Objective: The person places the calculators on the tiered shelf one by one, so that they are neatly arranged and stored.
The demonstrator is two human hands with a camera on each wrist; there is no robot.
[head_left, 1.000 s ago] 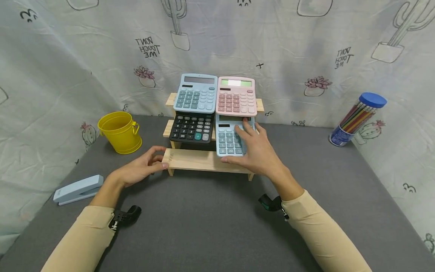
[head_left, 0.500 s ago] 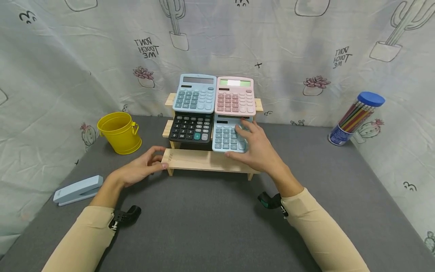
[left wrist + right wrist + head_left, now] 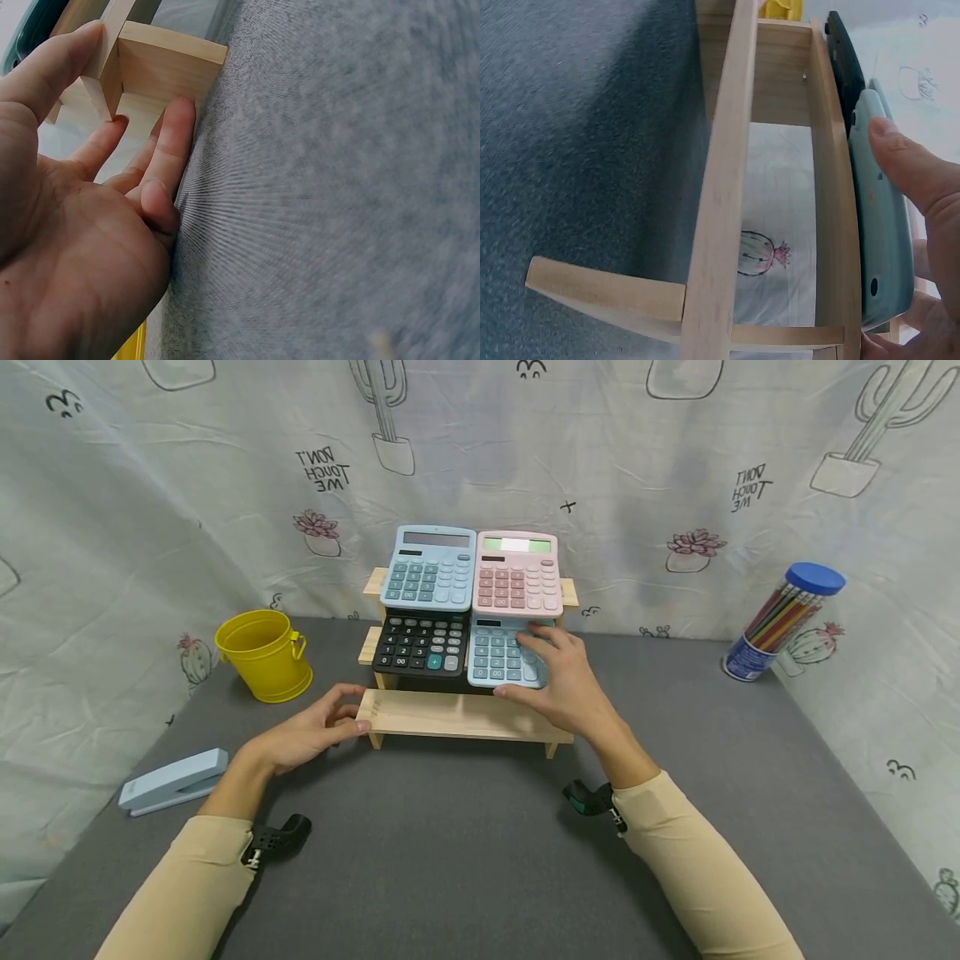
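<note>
A tiered wooden shelf rack (image 3: 465,714) stands on the grey table. My left hand (image 3: 307,731) grips the left end of its lowest board, thumb on top and fingers at the underside in the left wrist view. On the middle tier my right hand (image 3: 577,689) holds a light blue calculator (image 3: 497,658), thumb at its lower edge and fingers over its right side. A black calculator (image 3: 420,643) lies left of it. Above them, a larger blue calculator (image 3: 427,568) and a pink calculator (image 3: 517,574) lean side by side on the top tier.
A yellow bucket (image 3: 266,660) stands left of the rack. Nearer, beside my left forearm, lies a pale blue stapler (image 3: 174,781). A blue-lidded tub of pencils (image 3: 780,622) stands at the right. Behind hangs a patterned curtain (image 3: 615,468).
My right hand has shifted the light blue calculator up, back and slightly left onto the middle tier, close against the black one. My left hand stays at the rack's end.
</note>
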